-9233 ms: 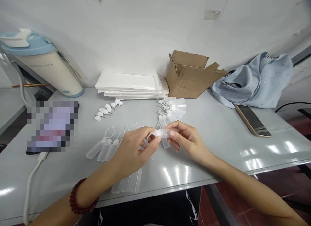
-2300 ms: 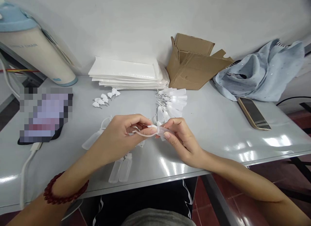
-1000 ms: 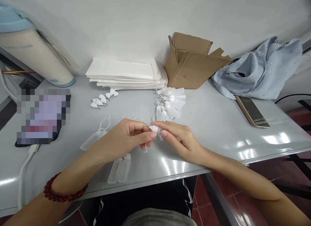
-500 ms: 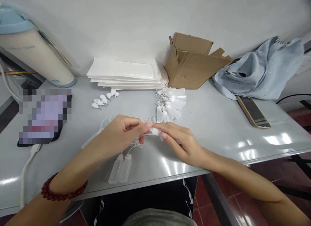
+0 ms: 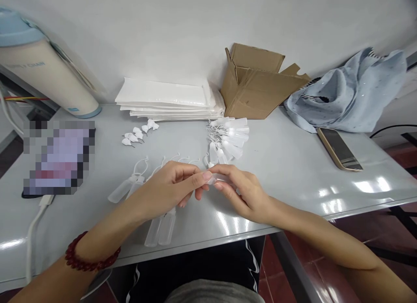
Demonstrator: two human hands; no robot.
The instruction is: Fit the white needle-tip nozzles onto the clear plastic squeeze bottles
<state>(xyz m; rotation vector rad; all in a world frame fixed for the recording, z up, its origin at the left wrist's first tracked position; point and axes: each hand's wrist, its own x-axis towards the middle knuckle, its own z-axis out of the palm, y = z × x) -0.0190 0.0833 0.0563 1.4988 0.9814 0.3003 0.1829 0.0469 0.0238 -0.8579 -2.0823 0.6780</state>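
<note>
A small translucent plastic squeeze bottle (image 5: 220, 178) lies sideways between my hands above the table. My right hand (image 5: 247, 193) is closed around its body, thumb below and forefinger on top. My left hand (image 5: 182, 183) pinches the neck end with thumb and fingers, which mostly hide the cap area. Under and beside my left hand are more such bottles (image 5: 167, 228), some with looped cap straps (image 5: 141, 164). Beyond my right hand lies a fanned pile of bottles (image 5: 233, 140). Several white needle-tipped caps (image 5: 138, 133) rest further back on the left.
A stack of white padded envelopes (image 5: 166, 94) and an open cardboard box (image 5: 260, 85) stand against the wall. To the left are a large flask (image 5: 48, 72) and a blurred-out phone (image 5: 61, 159) with a cable. On the right, another phone (image 5: 339, 148) lies by a blue cloth (image 5: 348, 98).
My left hand has shifted slightly right and turned at the bottle's neck. The white cap and strap seen between the hands before are now covered by the fingers. My right hand has barely moved.
</note>
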